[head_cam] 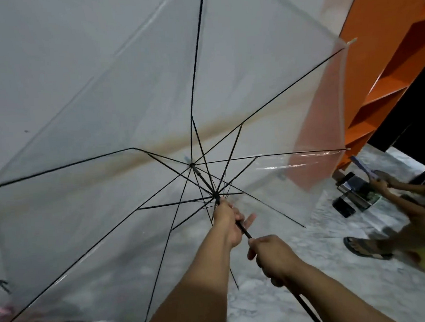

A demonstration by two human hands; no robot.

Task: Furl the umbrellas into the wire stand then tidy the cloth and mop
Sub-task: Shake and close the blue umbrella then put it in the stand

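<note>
Two hands: both on one black shaft, canopy wide open ahead.
Umbrella: clear umbrella fills the view, ribs spread, hub pointing up and away from the person.
Left hand: left hand sits high, just under the runner, curled round the shaft with one finger sticking out.
Right hand: right hand closes in a fist lower down the same shaft, nearer the body.
Long axis: shaft runs from lower right, near the person, up to the hub at centre.
Key relation: the runner lies just above the left hand, so by my reading that hand pulls it down toward the right one.
Wire stand: not clearly visible.
</note>
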